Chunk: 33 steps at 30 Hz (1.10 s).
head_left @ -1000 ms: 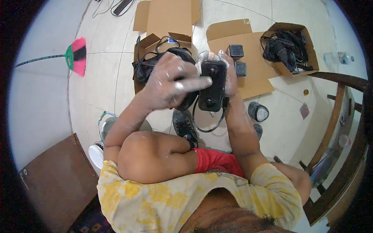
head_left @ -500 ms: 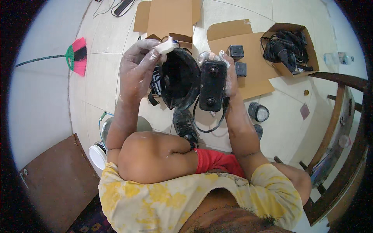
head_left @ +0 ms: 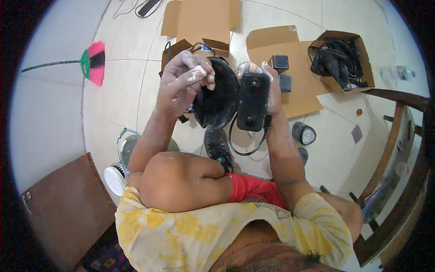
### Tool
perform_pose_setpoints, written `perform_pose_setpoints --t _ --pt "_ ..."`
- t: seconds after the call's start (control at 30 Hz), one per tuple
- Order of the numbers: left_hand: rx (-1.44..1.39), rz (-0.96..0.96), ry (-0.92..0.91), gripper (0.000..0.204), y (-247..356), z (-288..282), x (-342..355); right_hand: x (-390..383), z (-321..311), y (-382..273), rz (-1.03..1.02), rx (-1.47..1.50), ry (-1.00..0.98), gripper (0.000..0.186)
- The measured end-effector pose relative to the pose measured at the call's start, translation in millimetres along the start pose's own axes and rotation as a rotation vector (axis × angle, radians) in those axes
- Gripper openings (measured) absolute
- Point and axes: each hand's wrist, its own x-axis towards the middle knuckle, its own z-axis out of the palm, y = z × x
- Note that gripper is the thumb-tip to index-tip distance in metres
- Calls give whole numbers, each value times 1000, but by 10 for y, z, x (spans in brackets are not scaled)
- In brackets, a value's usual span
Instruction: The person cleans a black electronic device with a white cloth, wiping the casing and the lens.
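Note:
My left hand (head_left: 182,82), dusted white, has its fingers closed around a small white piece (head_left: 198,71), whose kind I cannot make out. It is at the left rim of a hollow black shell (head_left: 223,97), whose dark inside faces up. My right hand (head_left: 274,90), also whitened, grips a black two-lens camera (head_left: 253,102) from behind and the right side. The camera is right up against the shell; whether they are joined I cannot tell. A black cable (head_left: 242,153) loops below the camera. The right hand's fingers are partly hidden behind it.
Open cardboard boxes (head_left: 199,20) lie ahead, one (head_left: 369,77) holding black gear. Two small black boxes (head_left: 279,63) stand on flattened cardboard. Dark-sided jars (head_left: 304,133) are by my right arm, a white-lidded tub (head_left: 114,181) at left. A pink broom (head_left: 95,63) leans left; a wooden frame (head_left: 385,158) stands right.
My left hand has shifted right and curled in, bringing the white piece lower, in front of the shell's left edge. The right hand still holds the camera.

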Motion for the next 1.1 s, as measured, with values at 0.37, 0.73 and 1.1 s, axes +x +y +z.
perform_pose_setpoints --t 0.37,0.73,1.1 --pt "435 -5 141 20 20 185 -21 -23 62 35 -35 -129 110 52" --pt "1344 591 -65 19 35 440 61 -12 236 93 -61 -109 116 52" --pt "1435 575 -410 45 151 455 11 -25 144 49 -82 -123 134 52"
